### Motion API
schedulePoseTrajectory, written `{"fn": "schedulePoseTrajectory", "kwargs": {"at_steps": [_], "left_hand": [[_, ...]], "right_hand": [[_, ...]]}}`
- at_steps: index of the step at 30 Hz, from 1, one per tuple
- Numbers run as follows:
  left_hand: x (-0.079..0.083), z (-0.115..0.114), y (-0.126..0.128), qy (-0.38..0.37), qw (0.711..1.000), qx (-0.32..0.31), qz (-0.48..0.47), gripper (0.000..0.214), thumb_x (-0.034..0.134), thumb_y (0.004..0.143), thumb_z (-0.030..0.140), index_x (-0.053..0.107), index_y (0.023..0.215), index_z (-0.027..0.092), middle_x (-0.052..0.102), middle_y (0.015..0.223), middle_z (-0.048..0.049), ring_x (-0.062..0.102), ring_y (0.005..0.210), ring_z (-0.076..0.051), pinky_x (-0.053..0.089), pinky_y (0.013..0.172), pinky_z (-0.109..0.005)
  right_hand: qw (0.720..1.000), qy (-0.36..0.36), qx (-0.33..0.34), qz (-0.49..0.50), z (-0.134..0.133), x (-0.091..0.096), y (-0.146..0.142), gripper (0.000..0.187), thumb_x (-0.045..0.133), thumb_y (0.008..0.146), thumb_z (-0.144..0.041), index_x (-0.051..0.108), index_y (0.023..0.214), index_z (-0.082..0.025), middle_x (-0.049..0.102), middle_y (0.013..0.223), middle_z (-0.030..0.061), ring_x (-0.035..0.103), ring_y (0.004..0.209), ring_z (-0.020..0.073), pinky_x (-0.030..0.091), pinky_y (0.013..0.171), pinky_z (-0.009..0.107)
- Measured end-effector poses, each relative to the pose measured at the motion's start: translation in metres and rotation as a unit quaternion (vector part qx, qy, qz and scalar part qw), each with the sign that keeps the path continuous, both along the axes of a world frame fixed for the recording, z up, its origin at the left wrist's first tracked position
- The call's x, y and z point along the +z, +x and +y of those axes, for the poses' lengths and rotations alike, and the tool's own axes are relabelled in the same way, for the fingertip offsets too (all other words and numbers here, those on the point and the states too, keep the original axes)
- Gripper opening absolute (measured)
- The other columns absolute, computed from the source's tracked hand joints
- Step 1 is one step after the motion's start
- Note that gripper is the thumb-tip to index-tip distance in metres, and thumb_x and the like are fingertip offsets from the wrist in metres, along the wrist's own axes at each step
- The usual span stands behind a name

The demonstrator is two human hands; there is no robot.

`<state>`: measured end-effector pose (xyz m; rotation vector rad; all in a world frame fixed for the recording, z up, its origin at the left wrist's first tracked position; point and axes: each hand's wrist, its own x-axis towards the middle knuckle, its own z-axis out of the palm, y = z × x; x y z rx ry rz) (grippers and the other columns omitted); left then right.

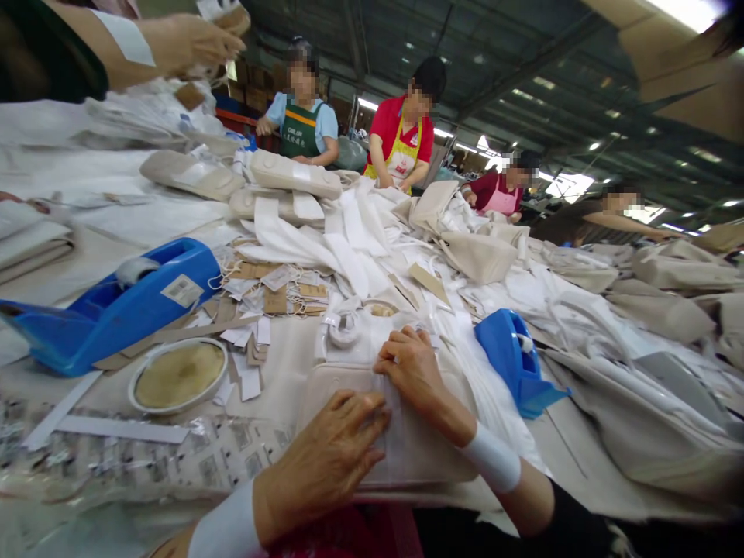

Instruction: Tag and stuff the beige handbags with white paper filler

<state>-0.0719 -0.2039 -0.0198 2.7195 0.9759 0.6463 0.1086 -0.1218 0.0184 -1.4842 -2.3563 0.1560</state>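
My left hand (328, 457) lies flat with fingers stretched out on a beige pouch (331, 384) wrapped in clear plastic, at the near edge of the table. My right hand (415, 368) presses on the same pouch just beyond, fingers bent and close together on the plastic. Both wrists wear white bands. A roll of tape (344, 327) lies right behind the pouch.
A large blue tape dispenser (125, 302) stands at the left, a smaller blue one (514, 360) at the right. A round dish with a sponge (177, 374) and paper tags (279, 291) lie between. Piled beige pouches (294, 177) and several workers fill the far side. Another person's hand (186, 43) hovers top left.
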Motion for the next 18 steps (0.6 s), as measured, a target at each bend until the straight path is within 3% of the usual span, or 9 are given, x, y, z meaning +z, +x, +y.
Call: {"fn": "schedulePoseTrajectory", "kwargs": {"at_steps": [4,7,9,12,14,16,18], "left_hand": [[-0.003,0.0,0.001,0.05,0.997,0.013,0.063,0.047,0.052,0.093,0.028,0.046,0.139,0.02,0.039,0.151,-0.0089,0.04,0.131,-0.032,0.039,0.106,-0.05],[-0.008,0.002,0.002,0.118,0.989,-0.006,0.086,0.052,0.056,0.091,0.027,0.044,0.14,0.018,0.031,0.157,-0.0097,0.022,0.145,-0.032,0.028,0.115,-0.048],[-0.013,0.006,0.002,0.171,0.981,-0.013,0.087,0.053,0.057,0.089,0.027,0.045,0.14,0.017,0.033,0.156,-0.0105,0.02,0.146,-0.03,0.02,0.118,-0.045],[-0.019,0.014,0.002,0.227,0.971,-0.019,0.076,0.052,0.058,0.087,0.028,0.05,0.137,0.017,0.04,0.152,-0.0101,0.023,0.145,-0.03,0.009,0.121,-0.043],[-0.022,0.019,0.003,0.251,0.966,-0.028,0.063,0.049,0.059,0.086,0.028,0.053,0.134,0.017,0.044,0.15,-0.0096,0.024,0.145,-0.029,0.005,0.121,-0.042],[-0.025,0.022,0.002,0.264,0.963,-0.033,0.051,0.049,0.06,0.085,0.029,0.055,0.132,0.018,0.046,0.148,-0.0088,0.024,0.145,-0.029,0.005,0.122,-0.042],[-0.029,0.024,0.002,0.267,0.962,-0.036,0.042,0.049,0.06,0.084,0.03,0.055,0.132,0.019,0.045,0.149,-0.0077,0.024,0.145,-0.028,0.006,0.122,-0.041]], "right_hand": [[1.0,0.01,0.01,-0.022,0.005,-0.002,-0.003,0.018,0.073,0.082,-0.023,0.066,0.065,-0.02,0.066,0.077,0.0001,0.051,0.087,0.0202,0.029,0.08,0.037],[0.996,0.076,0.012,-0.054,0.001,0.003,-0.002,0.012,0.07,0.084,-0.021,0.066,0.073,-0.019,0.066,0.084,0.0034,0.052,0.09,0.023,0.032,0.081,0.038],[0.991,0.132,-0.001,-0.021,-0.002,0.013,0.011,0.004,0.064,0.088,-0.019,0.067,0.084,-0.019,0.066,0.094,0.0051,0.052,0.095,0.0231,0.035,0.083,0.037],[0.969,0.199,-0.082,0.119,-0.007,0.031,0.065,0.013,0.053,0.093,-0.019,0.065,0.095,-0.021,0.064,0.1,0.0052,0.054,0.1,0.0213,0.04,0.089,0.035],[0.937,0.203,-0.201,0.2,-0.009,0.043,0.121,0.016,0.05,0.092,-0.023,0.065,0.096,-0.022,0.064,0.102,0.0062,0.055,0.103,0.0222,0.04,0.092,0.036],[0.892,0.122,-0.356,0.251,-0.012,0.052,0.18,0.02,0.051,0.086,-0.028,0.065,0.098,-0.022,0.065,0.107,0.0072,0.055,0.105,0.024,0.04,0.092,0.037],[0.876,0.052,-0.402,0.263,-0.015,0.054,0.227,0.02,0.052,0.081,-0.03,0.067,0.089,-0.019,0.069,0.092,0.0094,0.06,0.094,0.026,0.043,0.084,0.039]]}}
